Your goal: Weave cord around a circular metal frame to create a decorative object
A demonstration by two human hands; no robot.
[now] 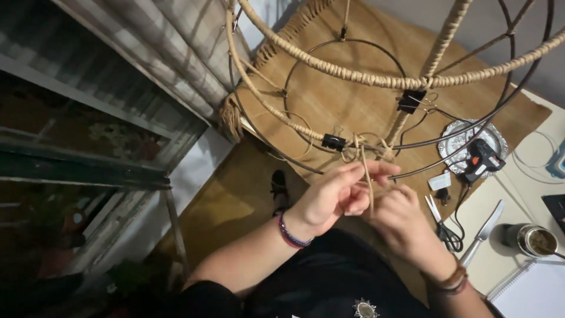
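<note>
Nearest the camera, the left hand [329, 197] and the right hand [400, 215] meet just below the wire frame [376, 147], both closed on a thin strand of raffia [368, 179]. The left hand pinches the strand between thumb and fingertips and pulls it upright; the right hand curls round its lower end, fingers narrow and bent.

The strand runs up to the frame's lower ring, where a loose knot of the same fibre sits beside a black binder clip [333, 141]. To wrap well here, it seems best to keep the strand taut, lay each turn touching the last so no bare wire shows, and let the clip hold the finished end.

Right of the frame's lower ring, on the table [500, 259], lie scissors [444, 227], a knife [482, 232] and a metal cup [532, 240]. Farther right of the ring, a glue gun [481, 159] rests on a foil dish [456, 138].

Higher on the frame, a second binder clip [411, 100] grips the rope-wrapped hoop [353, 73]. Beyond the frame lies a woven mat [329, 100].
</note>
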